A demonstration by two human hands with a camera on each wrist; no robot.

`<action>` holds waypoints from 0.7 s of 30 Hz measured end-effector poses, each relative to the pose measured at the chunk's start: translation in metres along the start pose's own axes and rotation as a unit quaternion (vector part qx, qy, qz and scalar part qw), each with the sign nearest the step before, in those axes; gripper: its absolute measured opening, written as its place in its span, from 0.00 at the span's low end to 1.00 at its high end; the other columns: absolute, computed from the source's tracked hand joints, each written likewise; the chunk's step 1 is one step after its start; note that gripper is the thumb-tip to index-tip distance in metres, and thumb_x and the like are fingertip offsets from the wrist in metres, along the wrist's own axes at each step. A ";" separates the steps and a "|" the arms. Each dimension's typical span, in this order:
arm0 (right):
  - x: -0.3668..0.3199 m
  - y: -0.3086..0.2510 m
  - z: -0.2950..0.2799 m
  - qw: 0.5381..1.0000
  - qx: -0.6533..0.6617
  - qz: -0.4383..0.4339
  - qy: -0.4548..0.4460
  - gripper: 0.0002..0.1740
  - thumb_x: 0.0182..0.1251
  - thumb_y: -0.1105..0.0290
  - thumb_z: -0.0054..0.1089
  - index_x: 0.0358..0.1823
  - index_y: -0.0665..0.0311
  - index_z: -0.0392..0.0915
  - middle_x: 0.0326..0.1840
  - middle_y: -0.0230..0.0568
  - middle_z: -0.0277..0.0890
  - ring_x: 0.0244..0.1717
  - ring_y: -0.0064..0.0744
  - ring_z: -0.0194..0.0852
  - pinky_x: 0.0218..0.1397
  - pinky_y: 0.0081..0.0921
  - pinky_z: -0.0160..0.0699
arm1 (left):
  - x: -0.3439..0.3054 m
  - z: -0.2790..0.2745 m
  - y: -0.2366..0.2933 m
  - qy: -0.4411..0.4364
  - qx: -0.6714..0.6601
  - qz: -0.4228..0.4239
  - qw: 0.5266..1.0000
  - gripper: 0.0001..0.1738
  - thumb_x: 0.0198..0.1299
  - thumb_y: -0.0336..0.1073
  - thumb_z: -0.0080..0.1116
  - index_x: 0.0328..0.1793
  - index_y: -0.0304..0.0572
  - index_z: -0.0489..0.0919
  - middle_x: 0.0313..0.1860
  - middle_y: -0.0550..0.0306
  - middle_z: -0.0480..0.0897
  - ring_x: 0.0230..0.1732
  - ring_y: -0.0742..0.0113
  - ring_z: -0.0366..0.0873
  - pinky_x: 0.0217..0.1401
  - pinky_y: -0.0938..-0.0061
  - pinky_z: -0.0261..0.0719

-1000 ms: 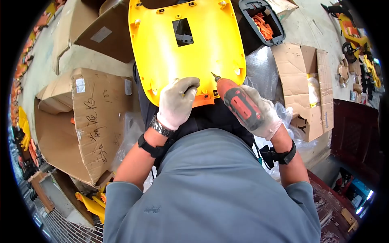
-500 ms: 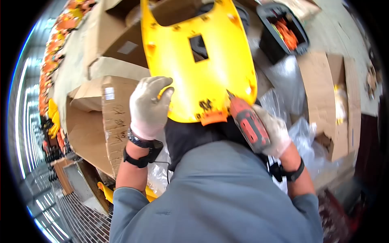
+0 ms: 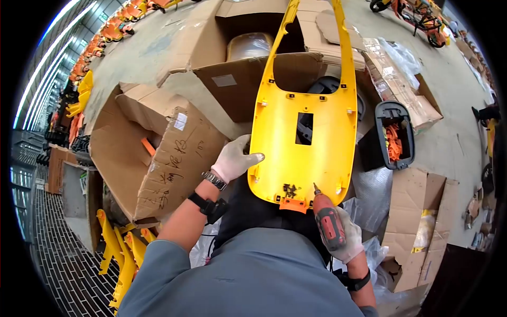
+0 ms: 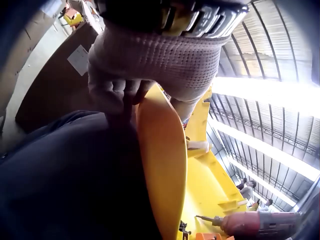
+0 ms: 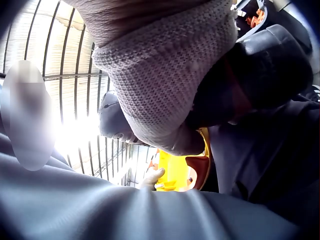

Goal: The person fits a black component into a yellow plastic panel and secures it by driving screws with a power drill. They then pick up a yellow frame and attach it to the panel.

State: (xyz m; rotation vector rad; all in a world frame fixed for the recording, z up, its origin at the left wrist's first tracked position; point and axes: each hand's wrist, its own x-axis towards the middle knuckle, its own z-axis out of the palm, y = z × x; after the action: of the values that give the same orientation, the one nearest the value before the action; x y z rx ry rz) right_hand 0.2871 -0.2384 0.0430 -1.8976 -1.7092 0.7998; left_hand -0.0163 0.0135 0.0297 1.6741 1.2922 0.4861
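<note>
A large yellow plastic panel [image 3: 274, 164] with a rectangular cutout lies across the person's lap, its two long arms pointing away. The gloved left hand [image 3: 235, 158] grips the panel's left edge, thumb over the inner face and fingers behind, as the left wrist view shows. In the gloved right hand [image 3: 348, 235] is a red and black power screwdriver [image 3: 328, 222], its bit tip close over the panel's lower right part. A small pile of dark screws [image 3: 289, 190] sits on the panel near its bottom edge, just above an orange piece [image 3: 292, 204].
An open cardboard box [image 3: 158, 158] stands at the left, another box [image 3: 232, 87] beyond the panel. At the right are a dark bin [image 3: 369, 150] of orange parts and a flattened carton [image 3: 404, 227]. Yellow parts [image 3: 121, 259] lie at lower left.
The left hand has gone from over the panel to its left edge and now grips it. The screws show in a pile on the panel. The head view has shifted, and the screwdriver stays in the right hand.
</note>
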 end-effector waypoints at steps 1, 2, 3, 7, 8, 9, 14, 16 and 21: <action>0.000 0.004 0.002 1.000 0.003 -0.015 0.007 0.40 0.59 0.61 0.76 0.71 0.59 0.66 0.52 0.56 0.86 0.53 0.61 0.86 0.56 0.49 0.85 | 0.000 0.001 0.000 0.016 -0.008 0.017 1.000 0.31 0.61 0.42 0.71 0.67 0.29 0.80 0.56 0.40 0.89 0.57 0.52 0.89 0.64 0.64 0.83; -0.001 0.002 0.000 1.000 0.009 -0.009 0.001 0.40 0.59 0.61 0.75 0.71 0.59 0.67 0.53 0.56 0.86 0.54 0.61 0.86 0.56 0.48 0.85 | 0.000 0.000 0.002 0.020 0.007 0.000 1.000 0.31 0.61 0.42 0.71 0.66 0.29 0.80 0.55 0.40 0.89 0.57 0.52 0.89 0.64 0.64 0.83; 0.002 -0.002 -0.002 1.000 0.014 -0.004 -0.004 0.40 0.59 0.61 0.75 0.71 0.59 0.67 0.53 0.55 0.86 0.54 0.61 0.86 0.56 0.48 0.85 | 0.003 0.002 -0.002 0.019 -0.002 0.004 1.000 0.28 0.63 0.38 0.69 0.66 0.27 0.80 0.55 0.42 0.89 0.56 0.58 0.88 0.63 0.67 0.83; 0.003 -0.005 -0.003 0.999 0.041 0.012 -0.012 0.39 0.58 0.64 0.77 0.70 0.61 0.69 0.54 0.53 0.86 0.56 0.57 0.87 0.60 0.43 0.85 | 0.007 0.007 -0.003 0.032 0.007 0.002 0.999 0.22 0.64 0.35 0.65 0.61 0.28 0.82 0.52 0.43 0.90 0.51 0.60 0.89 0.57 0.69 0.84; 0.005 -0.008 -0.004 0.998 0.051 0.018 -0.013 0.39 0.57 0.65 0.77 0.71 0.62 0.69 0.54 0.52 0.86 0.56 0.55 0.87 0.60 0.41 0.85 | 0.006 0.006 -0.001 0.049 0.029 0.007 0.998 0.21 0.64 0.34 0.64 0.59 0.28 0.82 0.51 0.42 0.90 0.50 0.58 0.89 0.56 0.68 0.84; 0.007 -0.009 -0.005 0.996 0.088 0.005 -0.012 0.39 0.57 0.66 0.77 0.70 0.63 0.70 0.55 0.51 0.86 0.55 0.51 0.88 0.61 0.39 0.85 | 0.003 0.007 0.002 0.064 0.050 0.014 0.997 0.19 0.64 0.34 0.63 0.58 0.29 0.82 0.50 0.42 0.90 0.49 0.57 0.89 0.55 0.67 0.84; 0.002 -0.006 -0.026 0.969 0.240 0.044 -0.026 0.39 0.55 0.70 0.78 0.70 0.69 0.74 0.57 0.43 0.87 0.55 0.35 0.87 0.64 0.33 0.83 | 0.002 0.021 -0.013 0.114 -0.040 0.040 0.992 0.21 0.62 0.34 0.57 0.60 0.32 0.83 0.47 0.36 0.89 0.49 0.46 0.90 0.56 0.63 0.85; -0.005 -0.007 -0.037 0.926 0.360 0.112 -0.015 0.33 0.55 0.72 0.77 0.65 0.67 0.78 0.56 0.42 0.87 0.53 0.33 0.87 0.60 0.32 0.85 | 0.003 0.019 -0.006 0.110 -0.092 0.023 0.989 0.21 0.62 0.32 0.57 0.59 0.29 0.84 0.46 0.42 0.91 0.47 0.57 0.90 0.55 0.69 0.84; 0.038 -0.008 -0.082 0.840 0.519 0.088 0.133 0.35 0.52 0.61 0.74 0.63 0.66 0.79 0.48 0.44 0.87 0.42 0.34 0.88 0.49 0.33 0.89 | 0.007 0.023 -0.010 0.093 -0.152 0.027 0.984 0.21 0.62 0.23 0.52 0.61 0.25 0.82 0.50 0.51 0.90 0.49 0.68 0.86 0.57 0.74 0.83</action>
State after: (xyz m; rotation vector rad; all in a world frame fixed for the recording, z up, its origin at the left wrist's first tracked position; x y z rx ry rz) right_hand 0.3402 -0.1960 0.1037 -1.2772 -0.6462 1.1427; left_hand -0.0014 0.0097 0.0088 1.4355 1.2351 0.8470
